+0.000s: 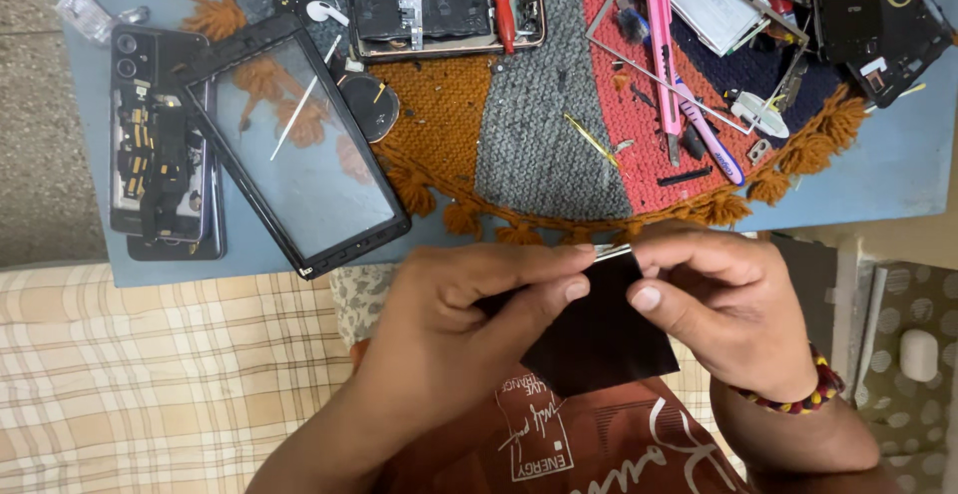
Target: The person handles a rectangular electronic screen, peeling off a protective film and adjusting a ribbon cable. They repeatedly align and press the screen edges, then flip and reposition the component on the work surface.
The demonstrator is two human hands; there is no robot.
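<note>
While I've got this black sheet (pixel 604 329) pinched up in front of me, over my lap and just off the near edge of the blue table (pixel 878 170), the top corner is where it could go bad. My left hand (pixel 454 329) clamps its upper left part between thumb and fingers, and my right hand (pixel 733 304) nips the top right corner, right by a thin pale strip (pixel 613 251) along the top edge. Both grips are pressed tight on the sheet, nothing spread.

If I pull too hard at that corner, I reckon the sheet creases or the strip tears instead of lifting clean. It's thin stuff, so twisting the two hands against each other could kink it too. If it slips, it drops on my lap.

Also the table's a mess: glass panel (pixel 299 150), opened phone (pixel 160 145), pink knife (pixel 661 50), tiny bits on the mat (pixel 544 145). One elbow bump and parts scatter.
</note>
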